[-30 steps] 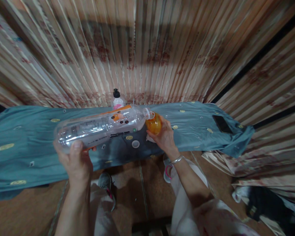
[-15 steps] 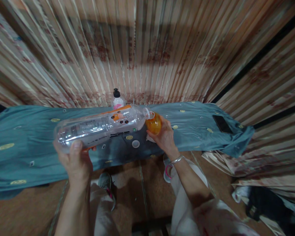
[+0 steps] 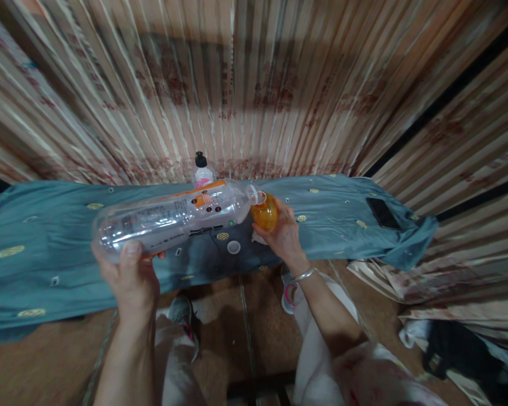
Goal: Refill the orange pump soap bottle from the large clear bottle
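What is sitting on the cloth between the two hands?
A small white cap lies on the teal cloth, below the tilted clear bottle, between the left hand and right hand, in the head view.

Large clear plastic bottle tipped near-horizontal, uncapped, mouth right. Its mouth meets the small orange glass, upright above the table.

The left hand tips a clear bottle mouth-to-mouth, apparently, against an orange jar.

Teal-clothed table with cap, small bottle, phone
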### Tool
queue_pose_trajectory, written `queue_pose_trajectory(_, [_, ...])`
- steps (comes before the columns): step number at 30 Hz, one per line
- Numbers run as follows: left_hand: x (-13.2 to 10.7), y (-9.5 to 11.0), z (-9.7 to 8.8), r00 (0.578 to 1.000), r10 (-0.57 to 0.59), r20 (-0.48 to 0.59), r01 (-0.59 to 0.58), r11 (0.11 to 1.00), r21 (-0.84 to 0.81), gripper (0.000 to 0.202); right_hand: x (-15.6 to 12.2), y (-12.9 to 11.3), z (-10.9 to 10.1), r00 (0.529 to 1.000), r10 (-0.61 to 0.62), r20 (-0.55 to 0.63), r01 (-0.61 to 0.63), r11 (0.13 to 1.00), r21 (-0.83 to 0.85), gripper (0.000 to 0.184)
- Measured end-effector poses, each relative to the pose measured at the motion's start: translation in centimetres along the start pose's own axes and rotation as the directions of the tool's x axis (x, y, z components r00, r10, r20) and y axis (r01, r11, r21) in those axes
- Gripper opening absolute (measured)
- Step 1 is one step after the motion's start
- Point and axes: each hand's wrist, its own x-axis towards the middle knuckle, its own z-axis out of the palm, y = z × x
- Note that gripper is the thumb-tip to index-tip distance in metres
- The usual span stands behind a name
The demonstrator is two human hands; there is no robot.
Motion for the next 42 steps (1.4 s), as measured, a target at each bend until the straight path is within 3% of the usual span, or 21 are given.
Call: queue_pose_trajectory(42, [0.10, -0.20, -0.18, 1.000, 0.020, -0.003, -0.020, 1.000, -0.005, 0.048, 0.10, -0.09, -0.04, 1.000, -0.007, 0.000, 0.007, 1.000, -0.014, 0.078])
